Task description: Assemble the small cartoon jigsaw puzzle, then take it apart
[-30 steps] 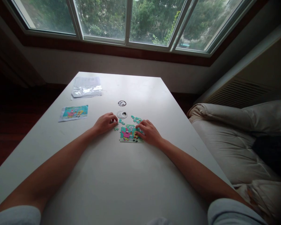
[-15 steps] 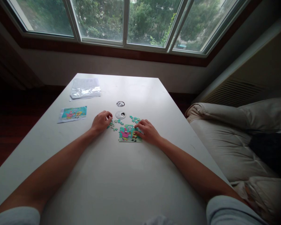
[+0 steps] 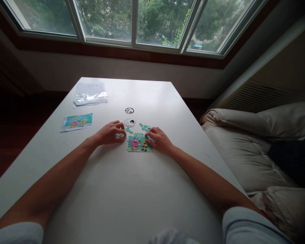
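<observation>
A partly assembled jigsaw puzzle [image 3: 135, 144] with pink, yellow and teal cartoon figures lies flat on the white table. My right hand [image 3: 160, 139] rests on its right side, thumb and fingers spread over the edge and hiding that part. Left of the puzzle, my left hand [image 3: 112, 133] is arched low over loose puzzle pieces [image 3: 120, 135]; thumb and fingertips stay apart, with pieces showing between them. Other teal puzzle pieces [image 3: 144, 127] lie behind the puzzle near my right fingers, and a few more pieces [image 3: 128, 130] sit just above its left part.
Two round inserts, a silver ring [image 3: 129, 122] and a dark-rimmed disc [image 3: 129, 110], sit in the table [image 3: 132, 189] behind the puzzle. To the left lie a picture sheet [image 3: 77, 122] and a clear plastic packet [image 3: 90, 94]. A beige sofa [image 3: 234, 152] stands at the right.
My left hand has shifted right and lower, now covering the loose pieces left of the puzzle, its fingers more spread. My right hand stays on the puzzle. The whole view has tilted slightly.
</observation>
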